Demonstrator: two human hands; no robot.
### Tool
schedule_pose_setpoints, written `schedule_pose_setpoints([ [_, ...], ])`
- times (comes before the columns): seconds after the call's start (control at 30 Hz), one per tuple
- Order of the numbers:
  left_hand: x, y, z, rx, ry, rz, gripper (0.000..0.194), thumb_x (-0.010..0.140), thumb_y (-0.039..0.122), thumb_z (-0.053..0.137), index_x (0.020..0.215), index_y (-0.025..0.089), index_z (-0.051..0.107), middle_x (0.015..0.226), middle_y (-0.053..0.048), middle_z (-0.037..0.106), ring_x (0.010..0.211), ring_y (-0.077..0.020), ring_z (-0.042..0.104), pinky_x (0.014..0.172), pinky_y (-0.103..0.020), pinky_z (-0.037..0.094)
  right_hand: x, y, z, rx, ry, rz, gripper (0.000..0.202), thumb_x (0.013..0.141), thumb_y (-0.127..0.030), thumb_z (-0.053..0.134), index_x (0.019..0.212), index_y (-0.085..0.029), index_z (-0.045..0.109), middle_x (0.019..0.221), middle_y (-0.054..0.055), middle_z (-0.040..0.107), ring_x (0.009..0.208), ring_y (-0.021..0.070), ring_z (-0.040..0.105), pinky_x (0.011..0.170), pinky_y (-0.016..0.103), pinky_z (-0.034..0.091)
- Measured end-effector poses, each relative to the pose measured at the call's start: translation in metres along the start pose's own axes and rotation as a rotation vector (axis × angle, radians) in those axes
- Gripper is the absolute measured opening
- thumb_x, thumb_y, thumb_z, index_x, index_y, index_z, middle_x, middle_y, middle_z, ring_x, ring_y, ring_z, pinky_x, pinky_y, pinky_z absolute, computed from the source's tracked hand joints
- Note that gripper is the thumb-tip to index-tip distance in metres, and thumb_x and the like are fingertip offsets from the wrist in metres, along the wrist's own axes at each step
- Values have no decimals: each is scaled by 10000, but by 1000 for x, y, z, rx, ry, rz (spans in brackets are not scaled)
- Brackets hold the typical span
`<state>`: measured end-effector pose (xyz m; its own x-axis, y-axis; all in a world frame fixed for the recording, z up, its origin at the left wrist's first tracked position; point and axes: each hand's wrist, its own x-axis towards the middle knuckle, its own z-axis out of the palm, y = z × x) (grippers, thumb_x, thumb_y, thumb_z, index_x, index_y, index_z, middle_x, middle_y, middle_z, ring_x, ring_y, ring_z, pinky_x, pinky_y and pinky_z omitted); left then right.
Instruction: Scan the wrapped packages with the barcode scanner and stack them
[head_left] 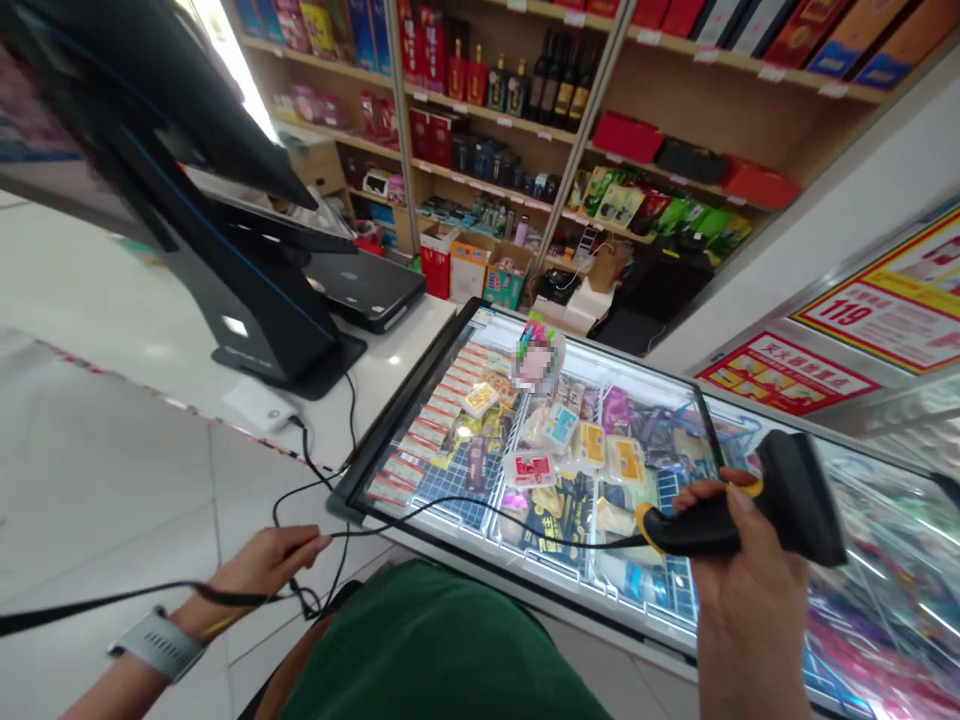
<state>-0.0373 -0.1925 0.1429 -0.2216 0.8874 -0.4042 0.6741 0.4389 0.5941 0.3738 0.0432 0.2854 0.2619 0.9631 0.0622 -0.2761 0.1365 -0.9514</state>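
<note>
In my right hand is a black barcode scanner with yellow trim, its head tilted to the right above the freezer's glass lid. A black cable runs from its handle across the glass to my left hand, whose fingers pinch it near the freezer's corner. On the glass lie several small plastic food packs: a red-labelled pack, a blue-labelled pack and orange-labelled ones. Behind them is a clear container with a blurred front.
At the left, a black monitor stand stands on a white counter, beside a black cash box and a small white device. The chest freezer fills the middle. Shelves of bottles and boxes line the back.
</note>
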Motion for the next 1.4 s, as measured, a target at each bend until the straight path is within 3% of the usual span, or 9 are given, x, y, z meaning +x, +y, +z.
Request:
schedule_pose_setpoints([
  [0.13, 16, 70, -6, -25, -229, 253, 456, 948, 549, 368, 714, 222, 583, 701, -6, 606, 668, -156, 553, 651, -264, 390, -1, -12, -3, -94, 64, -227, 223, 749, -203, 773, 947, -185, 670, 727, -35, 654, 658, 124, 631, 697, 279, 569],
  [0.23, 41, 111, 23, 68, -350, 511, 481, 967, 533, 353, 716, 223, 622, 729, -26, 637, 688, -166, 564, 648, -282, 372, -4, -22, -9, -156, 169, -312, 258, 726, -228, 813, 945, -183, 683, 726, -43, 662, 633, 114, 624, 702, 283, 567],
  [0.33, 70, 131, 59, 125, -405, 678, 422, 946, 531, 422, 785, 236, 678, 813, -41, 687, 787, -188, 618, 720, -291, 408, -11, -23, -17, -233, 239, -296, 342, 680, -318, 856, 940, -167, 693, 730, -24, 678, 613, 125, 632, 651, 291, 562],
  [0.47, 113, 138, 85, 158, -364, 721, 357, 927, 486, 464, 844, 237, 705, 856, -60, 718, 853, -217, 657, 795, -323, 441, -29, -8, -26, -377, 320, -270, 376, 646, -421, 863, 832, -138, 699, 695, 27, 703, 603, 161, 660, 606, 303, 563],
  [0.63, 173, 133, 76, 187, -209, 628, 327, 903, 472, 475, 952, 221, 680, 883, -65, 731, 790, -218, 676, 731, -322, 479, -56, 25, -30, -533, 351, -101, 470, 636, -509, 833, 860, -108, 735, 719, 100, 748, 668, 237, 713, 626, 349, 588],
  [0.77, 204, 133, 73, 208, -59, 593, 533, 796, 561, 628, 1177, 189, 597, 1131, -135, 699, 1035, -292, 660, 896, -398, 482, -74, 55, -22, -572, 294, 14, 478, 635, -535, 808, 824, -100, 748, 742, 125, 761, 707, 271, 723, 675, 388, 594],
  [1.03, 206, 158, 124, 233, 108, 544, 898, 688, 625, 721, 1383, 135, 433, 1347, -231, 571, 1255, -407, 534, 1045, -542, 380, -103, 86, -9, -744, 21, 84, 357, 731, -429, 725, 945, -142, 733, 881, 80, 781, 859, 273, 720, 790, 352, 574],
  [1.2, 213, 160, 145, 219, 177, 547, 727, 723, 521, 722, 1321, 167, 507, 1282, -205, 617, 1192, -396, 571, 1059, -597, 329, -100, 88, -19, -914, -66, 124, 257, 749, -379, 682, 877, -158, 707, 790, 55, 760, 787, 257, 704, 723, 323, 549],
  [1.4, 214, 155, 147, 211, 267, 615, 514, 754, 414, 711, 1222, 240, 588, 1240, -139, 666, 1174, -342, 592, 1097, -572, 287, -88, 94, -25, -974, -141, 178, 255, 740, -380, 675, 870, -163, 704, 773, 53, 749, 772, 256, 707, 696, 311, 527],
])
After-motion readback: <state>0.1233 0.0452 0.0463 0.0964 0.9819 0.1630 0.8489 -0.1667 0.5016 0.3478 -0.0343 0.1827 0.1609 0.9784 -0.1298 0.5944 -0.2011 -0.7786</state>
